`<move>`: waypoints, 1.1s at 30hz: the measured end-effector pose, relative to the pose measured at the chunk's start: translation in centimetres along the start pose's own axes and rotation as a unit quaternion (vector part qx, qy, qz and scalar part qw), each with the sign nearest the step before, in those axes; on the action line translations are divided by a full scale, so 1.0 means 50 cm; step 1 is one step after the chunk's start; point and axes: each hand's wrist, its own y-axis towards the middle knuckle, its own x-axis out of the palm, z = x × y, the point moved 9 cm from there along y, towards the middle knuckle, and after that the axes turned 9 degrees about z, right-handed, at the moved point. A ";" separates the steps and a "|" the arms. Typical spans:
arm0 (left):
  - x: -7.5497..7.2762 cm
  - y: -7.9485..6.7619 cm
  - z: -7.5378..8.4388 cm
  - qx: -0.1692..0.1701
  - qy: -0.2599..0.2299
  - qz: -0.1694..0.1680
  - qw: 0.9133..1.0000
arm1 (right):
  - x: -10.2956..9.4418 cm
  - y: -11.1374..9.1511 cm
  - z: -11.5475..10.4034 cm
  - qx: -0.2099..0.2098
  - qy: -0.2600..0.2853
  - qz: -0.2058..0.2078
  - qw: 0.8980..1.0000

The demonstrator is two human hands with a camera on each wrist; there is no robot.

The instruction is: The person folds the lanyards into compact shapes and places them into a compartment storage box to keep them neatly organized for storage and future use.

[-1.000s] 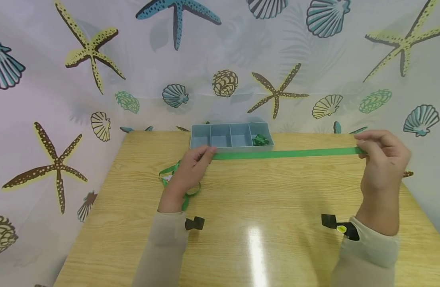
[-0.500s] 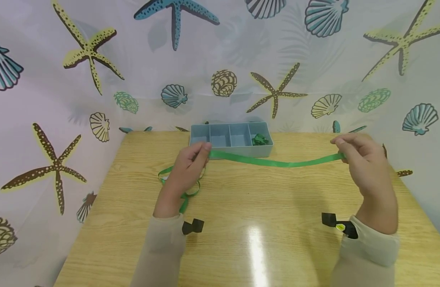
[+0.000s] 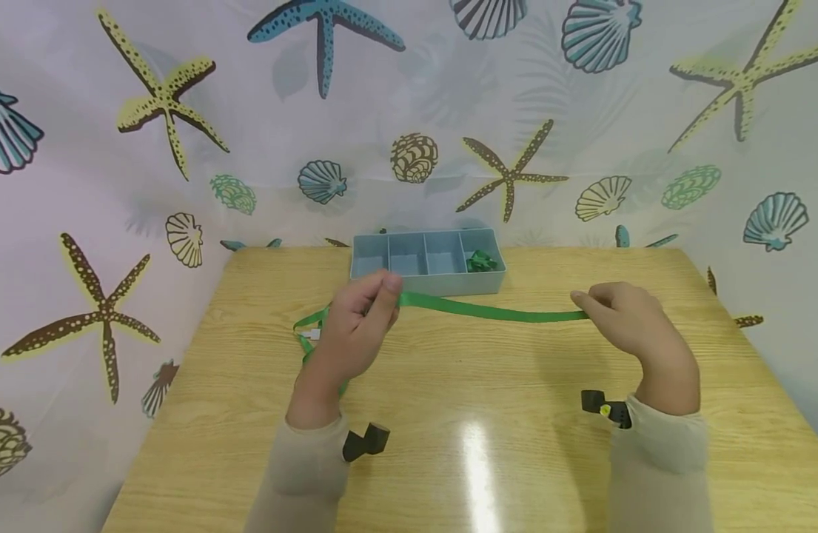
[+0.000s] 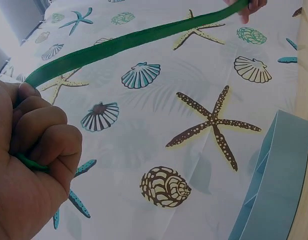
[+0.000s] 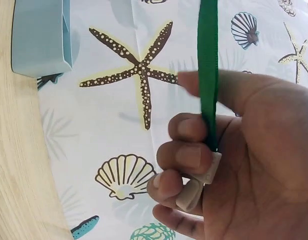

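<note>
The ribbon (image 3: pixel 491 309) spans the gap between 2 hands above the table (image 3: pixel 462 400), in front of the box (image 3: pixel 458 284). It sags a little and slopes down toward its right end.

The left hand (image 3: pixel 355 329) clamps the ribbon's left end between thumb and index finger. In the left wrist view the other fingers curl in toward the palm, and a bit of green ribbon shows inside them. The right hand (image 3: pixel 625 322) has its fingers curled on a pale clip (image 5: pixel 194 190), seen in the right wrist view; the ribbon runs down to the clip, and its thumb lies behind the ribbon there. From that view I cannot tell whether the thumb presses on the ribbon.

Beside and partly behind the left hand, loose ribbon (image 3: pixel 307 320) lies in loops on the table with a small white piece (image 3: pixel 312 334) among it. The hand hides whether it joins the stretched ribbon.

The box is blue-grey, at the table's far edge, with 4 compartments in a row; the rightmost holds a green bundle (image 3: pixel 482 261). Behind it hangs a white cloth (image 3: pixel 395 96) printed with starfish and shells. Each arm wears a beige sleeve (image 3: pixel 302 474), and 1 black camera (image 3: pixel 367 442) juts from each wrist. A bright glare streaks the table between the arms.
</note>
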 end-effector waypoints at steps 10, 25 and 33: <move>-0.010 -0.001 0.039 0.030 -0.002 0.027 0.999 | 0.034 0.009 -0.017 -0.002 0.044 -0.051 0.998; -0.002 -0.007 0.075 0.077 0.042 0.018 0.996 | 0.088 -0.070 -0.304 -0.302 0.329 -0.099 0.889; 0.017 -0.010 0.074 0.042 0.045 -0.023 0.998 | 0.172 -0.121 -0.416 -0.334 0.467 -0.216 0.789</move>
